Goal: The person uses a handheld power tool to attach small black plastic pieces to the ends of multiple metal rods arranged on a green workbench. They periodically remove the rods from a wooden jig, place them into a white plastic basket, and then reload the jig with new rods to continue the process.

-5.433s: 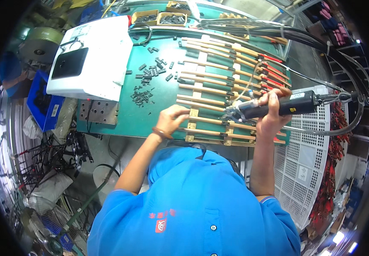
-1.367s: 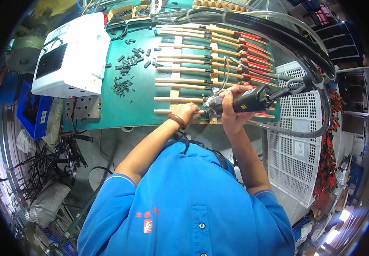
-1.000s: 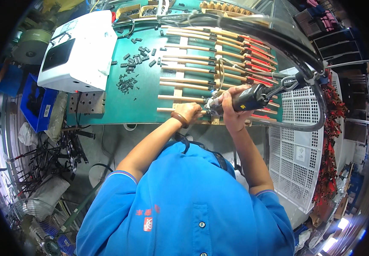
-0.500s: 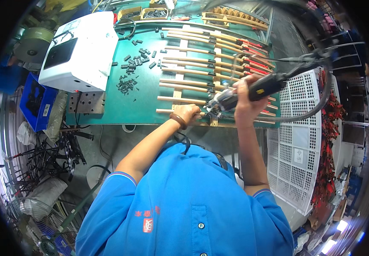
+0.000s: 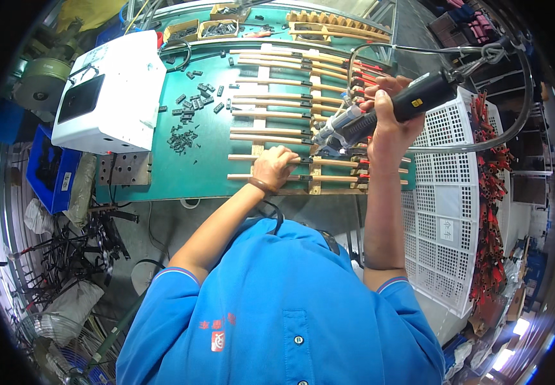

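Note:
My right hand (image 5: 393, 128) is wrapped round a black power screwdriver (image 5: 426, 96), tilted with its nose down to the left. The nose is close to the black clips at the middle of the wooden sticks; whether it touches one I cannot tell. My left hand (image 5: 276, 168), with a brown bracelet at the wrist, has its fingers closed on a wooden stick (image 5: 242, 157), the second from the table's near edge, beside its black clip. Several such wooden sticks (image 5: 258, 131) lie side by side across wooden rails (image 5: 259, 123), their right parts red.
On the green table (image 5: 207, 173), black clips (image 5: 197, 101) and a pile of small dark screws (image 5: 181, 140) lie left of the sticks. A white machine (image 5: 113, 96) stands farther left. A hose (image 5: 463, 149) loops at the right, by a white perforated crate (image 5: 444, 212).
Both hands have moved away from me, from the nearest stick to the one beyond it. The screwdriver has shifted with my right hand. The whole view has shifted slightly.

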`<state>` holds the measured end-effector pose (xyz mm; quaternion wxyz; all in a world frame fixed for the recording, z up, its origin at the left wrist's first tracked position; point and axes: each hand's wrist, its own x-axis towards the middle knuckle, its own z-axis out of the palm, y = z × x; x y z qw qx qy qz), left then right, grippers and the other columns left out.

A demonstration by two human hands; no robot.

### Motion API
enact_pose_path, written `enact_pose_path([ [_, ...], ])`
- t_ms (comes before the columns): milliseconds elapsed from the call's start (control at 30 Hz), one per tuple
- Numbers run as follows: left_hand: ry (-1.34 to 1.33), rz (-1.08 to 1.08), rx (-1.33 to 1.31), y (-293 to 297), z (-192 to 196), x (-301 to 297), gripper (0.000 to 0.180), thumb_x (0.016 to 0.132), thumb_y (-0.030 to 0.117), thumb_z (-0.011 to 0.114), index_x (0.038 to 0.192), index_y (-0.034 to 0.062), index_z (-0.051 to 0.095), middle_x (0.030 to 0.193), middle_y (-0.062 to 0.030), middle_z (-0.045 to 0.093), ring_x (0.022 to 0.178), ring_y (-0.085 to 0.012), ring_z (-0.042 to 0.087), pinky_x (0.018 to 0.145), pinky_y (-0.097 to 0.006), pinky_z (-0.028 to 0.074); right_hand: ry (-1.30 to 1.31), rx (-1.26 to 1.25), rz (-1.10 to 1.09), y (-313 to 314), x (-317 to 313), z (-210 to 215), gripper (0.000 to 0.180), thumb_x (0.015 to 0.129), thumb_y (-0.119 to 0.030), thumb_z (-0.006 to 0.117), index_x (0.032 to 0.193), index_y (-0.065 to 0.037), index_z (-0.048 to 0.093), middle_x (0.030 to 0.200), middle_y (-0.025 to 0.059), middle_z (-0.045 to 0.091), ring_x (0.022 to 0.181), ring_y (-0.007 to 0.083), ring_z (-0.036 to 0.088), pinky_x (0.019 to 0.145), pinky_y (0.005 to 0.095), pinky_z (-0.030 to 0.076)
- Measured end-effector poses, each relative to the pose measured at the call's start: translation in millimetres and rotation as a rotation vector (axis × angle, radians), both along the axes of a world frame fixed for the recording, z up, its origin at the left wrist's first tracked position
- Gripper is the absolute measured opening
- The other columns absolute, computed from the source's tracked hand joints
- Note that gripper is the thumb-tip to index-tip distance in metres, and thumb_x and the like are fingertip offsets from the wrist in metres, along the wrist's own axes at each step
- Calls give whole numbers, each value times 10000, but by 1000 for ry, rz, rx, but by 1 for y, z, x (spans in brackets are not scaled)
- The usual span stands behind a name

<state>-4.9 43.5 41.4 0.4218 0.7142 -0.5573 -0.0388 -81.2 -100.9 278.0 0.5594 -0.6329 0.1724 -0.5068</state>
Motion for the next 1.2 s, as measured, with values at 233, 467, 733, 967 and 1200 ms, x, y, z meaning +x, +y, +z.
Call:
enact_pose_path([
  [233,116,-86,163,-21,-21,1,314,695,137,766,989,127,656,979,-71,610,915,-280,616,773,-403,513,-12,66,-28,10,6,-14,405,823,88,567,1197,31,424,923,102,628,628,121,603,579,237,512],
  [467,184,-16,219,-26,-27,1,181,759,198,736,926,178,669,919,-34,637,797,-292,646,699,-405,530,-14,82,-61,16,6,-54,461,817,120,569,1229,-4,404,930,66,580,747,85,576,641,222,512],
  [733,143,6,242,-26,-18,0,166,755,233,746,878,163,660,885,-34,632,788,-290,643,674,-402,527,18,16,-94,12,3,-69,507,792,137,559,1240,-6,368,918,61,566,767,77,535,685,222,489],
  [967,131,-22,222,-24,-18,2,158,757,200,734,885,160,650,889,-32,620,792,-285,640,669,-400,526,31,20,-108,14,2,-74,452,797,127,572,1202,2,415,912,42,562,770,66,530,689,207,472],
  [1200,128,-45,195,-23,-21,3,156,773,171,717,908,140,645,900,-54,621,794,-307,641,677,-406,523,81,-63,-132,14,0,-81,450,800,138,563,1208,3,430,912,51,565,773,78,546,692,216,483],
])
